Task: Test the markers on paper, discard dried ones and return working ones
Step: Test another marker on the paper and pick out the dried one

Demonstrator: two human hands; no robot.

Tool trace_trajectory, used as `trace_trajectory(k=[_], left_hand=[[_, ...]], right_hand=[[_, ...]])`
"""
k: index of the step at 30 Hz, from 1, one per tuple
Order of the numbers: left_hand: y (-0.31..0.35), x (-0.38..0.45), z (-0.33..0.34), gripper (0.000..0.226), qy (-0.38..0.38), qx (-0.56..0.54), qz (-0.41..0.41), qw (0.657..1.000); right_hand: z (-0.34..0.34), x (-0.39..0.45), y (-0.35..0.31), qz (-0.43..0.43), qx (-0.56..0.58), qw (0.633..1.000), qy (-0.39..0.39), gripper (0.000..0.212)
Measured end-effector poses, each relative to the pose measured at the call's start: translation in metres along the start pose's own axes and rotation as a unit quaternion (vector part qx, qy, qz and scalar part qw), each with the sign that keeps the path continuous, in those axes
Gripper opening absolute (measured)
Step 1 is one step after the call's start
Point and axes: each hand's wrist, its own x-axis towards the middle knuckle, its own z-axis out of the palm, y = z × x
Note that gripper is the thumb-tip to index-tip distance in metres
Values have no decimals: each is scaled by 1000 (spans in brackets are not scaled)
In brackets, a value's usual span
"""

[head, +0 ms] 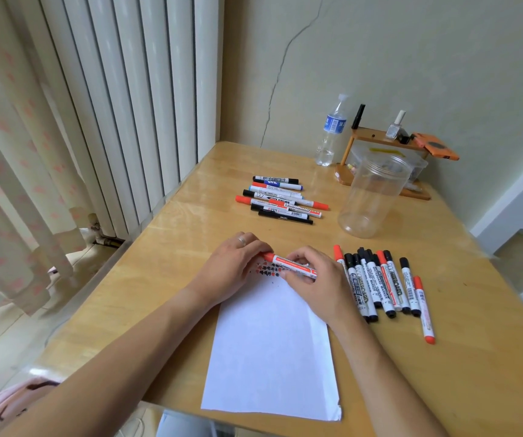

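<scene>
A red-capped white marker (288, 265) lies level between both hands above the top of a white paper sheet (273, 351). My left hand (235, 266) grips its red cap end, and my right hand (317, 282) holds the barrel. Small red and black test marks (266, 270) show on the paper's top edge under the marker. One pile of several markers (282, 199) lies farther back on the table. Another row of several black- and red-capped markers (383, 285) lies right of the paper.
A clear plastic jar (370, 197) stands empty behind the right row. A water bottle (331, 134) and a small wooden shelf (386, 146) with bottles sit at the back by the wall. A radiator and curtain run along the left of the wooden table (165, 279).
</scene>
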Motion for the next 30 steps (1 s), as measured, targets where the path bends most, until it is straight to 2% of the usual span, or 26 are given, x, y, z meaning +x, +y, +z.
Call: trace_trajectory(k=[6, 21, 23, 26, 30], left_hand=[[-3, -1, 0, 20, -24, -2, 15, 1000], [1, -1, 0, 26, -20, 4, 24, 999], [-1, 0, 2, 26, -20, 9, 16, 1000], [-1, 0, 6, 26, -20, 20, 2, 1000], [4, -2, 1, 41, 23, 13, -47, 999]], right_hand=[[4, -5, -2, 26, -25, 999, 15, 19], [8, -6, 0, 56, -9, 998, 11, 27], [6, -3, -2, 31, -40, 998, 23, 25], [11, 0, -3, -31, -173, 983, 53, 18], [12, 1, -4, 12, -216, 971, 102, 17]])
